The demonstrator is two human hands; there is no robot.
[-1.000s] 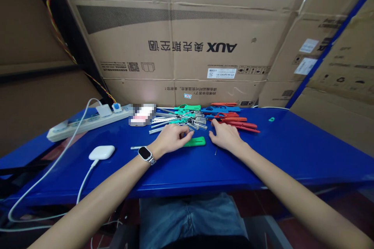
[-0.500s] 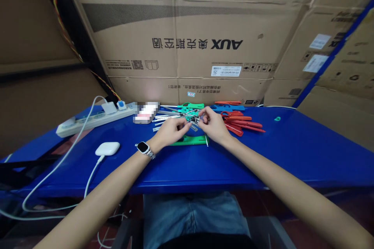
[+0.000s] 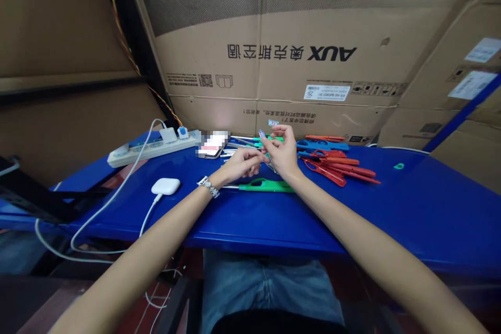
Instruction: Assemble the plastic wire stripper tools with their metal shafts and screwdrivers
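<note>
My right hand pinches a small, clear, purplish tube-like piece upright between thumb and finger, other fingers raised. Close against it, my left hand has its fingers curled and pinched together; what is in them is hidden. In front of both hands lies a green long-neck lighter, its metal tube pointing left, its right end partly behind my right wrist. Behind the hands is a heap of metal tubes and green parts, partly covered by my fingers.
Red lighter casings and blue casings lie to the right. A small green piece sits farther right. A phone, power strip and white earbud case with cable are left. Cardboard stands behind the blue table.
My right hand has lifted slightly and now shows the clear piece upright. My left wrist has turned, with the left fingers curled closer to the right hand. The whole view has shifted.
</note>
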